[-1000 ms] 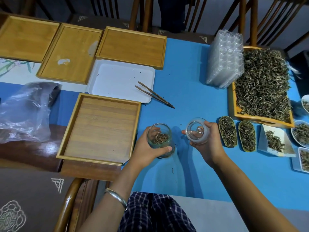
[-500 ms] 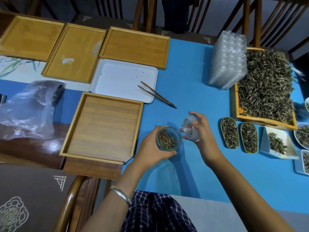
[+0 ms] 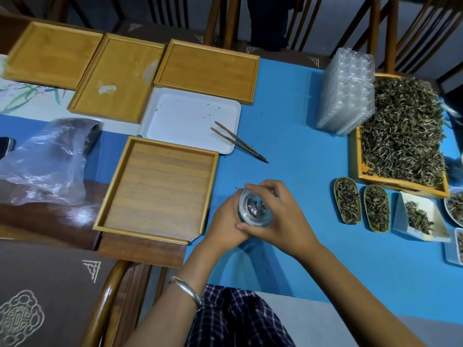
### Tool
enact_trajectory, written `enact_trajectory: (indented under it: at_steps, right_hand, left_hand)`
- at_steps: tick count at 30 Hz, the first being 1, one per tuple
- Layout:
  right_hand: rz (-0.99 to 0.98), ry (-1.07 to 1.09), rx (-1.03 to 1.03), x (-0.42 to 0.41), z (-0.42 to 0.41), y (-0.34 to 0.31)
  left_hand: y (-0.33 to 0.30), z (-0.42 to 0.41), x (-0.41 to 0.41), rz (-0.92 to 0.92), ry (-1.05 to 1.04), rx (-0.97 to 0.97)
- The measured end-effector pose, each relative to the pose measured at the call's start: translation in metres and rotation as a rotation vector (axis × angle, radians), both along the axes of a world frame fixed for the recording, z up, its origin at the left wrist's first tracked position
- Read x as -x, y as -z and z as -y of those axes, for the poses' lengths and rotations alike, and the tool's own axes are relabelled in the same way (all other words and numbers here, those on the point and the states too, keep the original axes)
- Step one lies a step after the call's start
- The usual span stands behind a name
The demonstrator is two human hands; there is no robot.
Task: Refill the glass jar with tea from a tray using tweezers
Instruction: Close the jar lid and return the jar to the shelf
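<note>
both hands (image 3: 253, 216) grip my glass jar (image 3: 254, 209), lid (image 3: 255, 208) under my right fingers (image 3: 265, 190), near the tweezers (image 3: 239, 142).

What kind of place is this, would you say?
Probably a tea shop or tea-sorting table: a big tray of loose tea, small sample dishes, and empty bamboo trays on a blue cloth.

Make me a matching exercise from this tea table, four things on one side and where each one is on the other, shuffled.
Things:
1. tweezers
2. glass jar
3. loose tea heap
4. plastic bag

Places:
A. in the orange tray, far right
B. held between both hands
C. lying across the white tray's corner
D. on the table's left edge

Pairs: 1-C, 2-B, 3-A, 4-D
</note>
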State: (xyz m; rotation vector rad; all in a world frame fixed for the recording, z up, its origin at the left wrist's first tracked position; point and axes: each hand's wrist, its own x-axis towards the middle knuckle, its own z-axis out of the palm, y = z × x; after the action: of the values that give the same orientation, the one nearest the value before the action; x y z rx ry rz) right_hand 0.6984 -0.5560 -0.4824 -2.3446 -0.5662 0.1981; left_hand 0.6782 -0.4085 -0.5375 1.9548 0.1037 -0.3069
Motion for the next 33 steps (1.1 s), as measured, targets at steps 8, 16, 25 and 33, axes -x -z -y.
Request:
enact_trajectory:
  at_steps: [8,16,25,33]
  right_hand:
    - [0.006,-0.043,0.029,-0.006,0.0,0.005]
    - [-0.13,-0.091,-0.083,0.001,-0.003,0.004]
    - [0.001,-0.06,-0.061,-0.005,-0.01,-0.006]
    - [0.102,-0.02,-0.125,-0.004,-0.021,0.01]
  left_hand:
    - [0.003,-0.009,0.001,-0.012,0.04,0.106]
    - [0.012,-0.021,0.009,-0.146,0.056,0.293]
    - [0.018,-0.032,0.026,-0.162,-0.065,0.326]
    - [0.024,-0.025,0.03,-0.203,-0.101,0.376]
